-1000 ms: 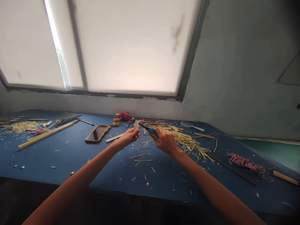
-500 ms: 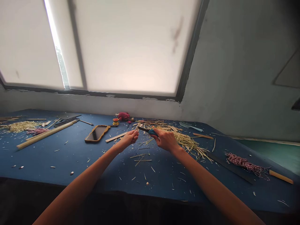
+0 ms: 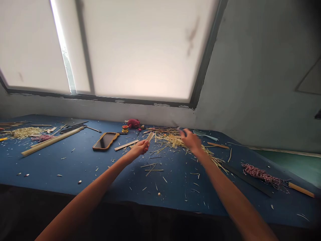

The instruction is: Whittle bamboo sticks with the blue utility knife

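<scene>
Head view: my left hand [image 3: 136, 149] pinches a thin bamboo strip [image 3: 150, 136] firmly, its tip toward two o'clock; my right hand [image 3: 192, 140] closes around a blurred blue-handled knife [image 3: 181, 130], safely apart from the strip.

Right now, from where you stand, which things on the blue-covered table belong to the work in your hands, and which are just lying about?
In use: left hand gripping a pale bamboo strip; right hand gripping a blue-handled knife, blurred; loose straw-coloured bamboo shavings.

Lying about: dark phone in an orange case; red-and-white twine bundle; long pale bamboo pole; magenta soft object.
</scene>
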`<state>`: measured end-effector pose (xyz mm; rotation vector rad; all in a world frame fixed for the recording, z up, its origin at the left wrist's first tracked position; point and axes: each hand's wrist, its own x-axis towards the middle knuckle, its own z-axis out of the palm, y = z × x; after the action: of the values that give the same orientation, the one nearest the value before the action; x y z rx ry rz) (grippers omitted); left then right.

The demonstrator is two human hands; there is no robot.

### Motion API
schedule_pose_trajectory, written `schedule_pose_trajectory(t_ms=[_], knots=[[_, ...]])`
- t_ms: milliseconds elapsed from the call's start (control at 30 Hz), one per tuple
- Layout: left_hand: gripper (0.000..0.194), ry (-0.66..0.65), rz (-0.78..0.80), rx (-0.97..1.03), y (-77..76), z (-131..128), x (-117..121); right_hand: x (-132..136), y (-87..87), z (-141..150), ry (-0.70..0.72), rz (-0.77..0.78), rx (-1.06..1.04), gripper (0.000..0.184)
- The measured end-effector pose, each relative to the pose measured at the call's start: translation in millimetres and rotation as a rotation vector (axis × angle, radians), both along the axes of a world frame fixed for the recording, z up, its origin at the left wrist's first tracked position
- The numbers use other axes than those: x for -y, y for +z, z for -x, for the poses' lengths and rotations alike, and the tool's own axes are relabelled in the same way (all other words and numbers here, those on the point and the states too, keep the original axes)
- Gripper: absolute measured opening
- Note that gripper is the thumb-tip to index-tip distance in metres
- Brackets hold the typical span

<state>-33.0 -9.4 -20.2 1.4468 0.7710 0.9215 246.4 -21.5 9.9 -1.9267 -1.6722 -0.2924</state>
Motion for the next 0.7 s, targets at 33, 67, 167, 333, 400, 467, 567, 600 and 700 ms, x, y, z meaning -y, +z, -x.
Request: schedule_pose_trajectory(t_ms=[33, 67, 167, 333, 400, 467, 567, 600, 700], knots=[[0.035, 0.007, -0.007, 0.001, -3.1, 2.0, -1.0, -1.0, 2.0, -16.1, -0.100, -0.054, -0.079, 0.068], [0.035, 0.025, -0.012, 0.001, -5.9, 3.4, -2.2, -1.1, 3.5, -31.1, -0.140, -0.075, -0.109, 0.074], [0.028, 0.126, -0.031, 0.002, -11.1, 3.4, -5.8, 0.8, 4.7, -55.8, -0.163, -0.110, -0.187, 0.079], [0.025, 0.229, -0.037, -0.095, -12.5, 4.8, -4.7, 3.0, 0.2, -26.4, -0.040, -0.090, -0.234, 0.072], [0.032, 0.281, -0.072, -0.140, -12.0, 8.3, -3.6, 4.1, -2.6, -9.3, -0.011, -0.062, -0.184, 0.070], [0.036, 0.309, -0.099, -0.153, -10.3, 11.7, -2.2, 5.6, -6.1, 2.9, 0.024, -0.041, -0.135, 0.066], [0.039, 0.267, -0.056, -0.098, -5.6, 14.3, 2.2, 6.7, -11.9, 11.4, 0.066, -0.028, -0.074, 0.061], [0.039, 0.251, -0.029, -0.067, -3.9, 14.6, 4.1, 6.6, -13.7, 12.3, 0.073, -0.023, -0.067, 0.060], [0.043, 0.247, 0.054, 0.051, -0.5, 14.0, 8.7, 4.5, -18.6, 12.3, 0.082, -0.019, -0.068, 0.059]])
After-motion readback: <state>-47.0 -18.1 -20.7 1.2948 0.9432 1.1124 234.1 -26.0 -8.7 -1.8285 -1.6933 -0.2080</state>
